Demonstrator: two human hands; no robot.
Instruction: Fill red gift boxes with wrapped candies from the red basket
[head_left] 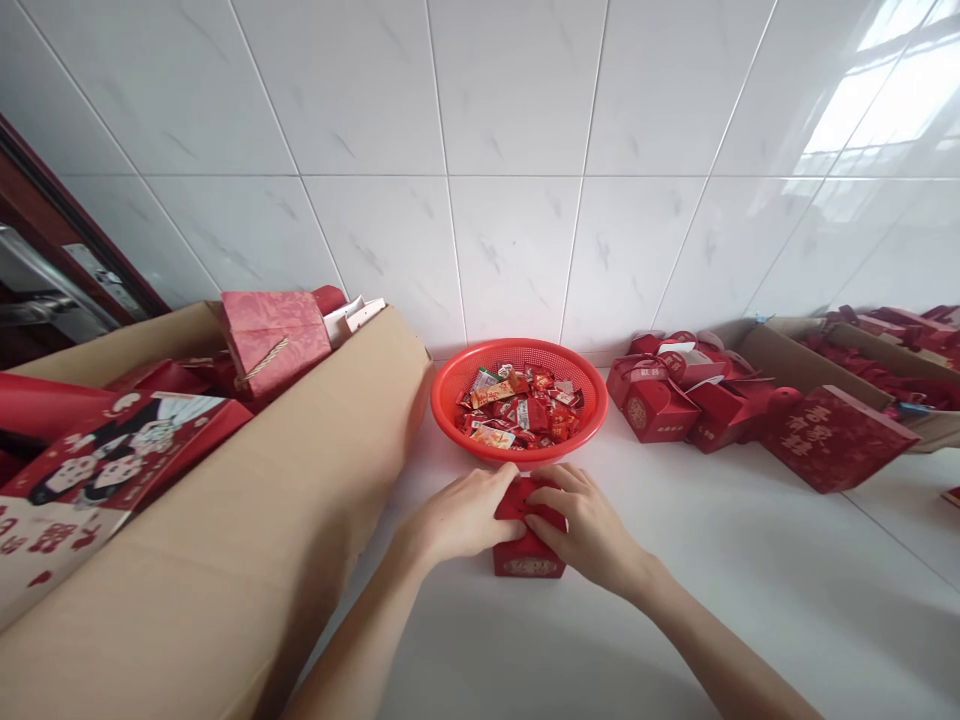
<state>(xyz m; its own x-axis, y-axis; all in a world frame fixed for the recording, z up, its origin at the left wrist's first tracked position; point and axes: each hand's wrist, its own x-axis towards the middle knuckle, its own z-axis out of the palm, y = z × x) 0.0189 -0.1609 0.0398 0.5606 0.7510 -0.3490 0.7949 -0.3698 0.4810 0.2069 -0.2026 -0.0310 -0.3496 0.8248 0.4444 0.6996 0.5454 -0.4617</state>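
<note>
A small red gift box (529, 562) with a pale printed emblem on its front stands on the white surface before me. My left hand (469, 515) grips its left upper side, thumb pointing inward over the top. From the right, my right hand (581, 525) holds the box's upper edge, its fingers curled over the top. Both hands partly cover the lid, so how far the flaps are closed cannot be made out. Directly behind the box sits a round red plastic basket (442, 405) with many wrapped sweets (525, 410) in it.
On the left, a large cardboard box (315, 480) holds red gift bags (274, 335) and boxes. Several red gift boxes (660, 410) stand right of the basket, near a larger red box (836, 440) and open cartons (817, 360). A tiled wall (517, 250) rises behind.
</note>
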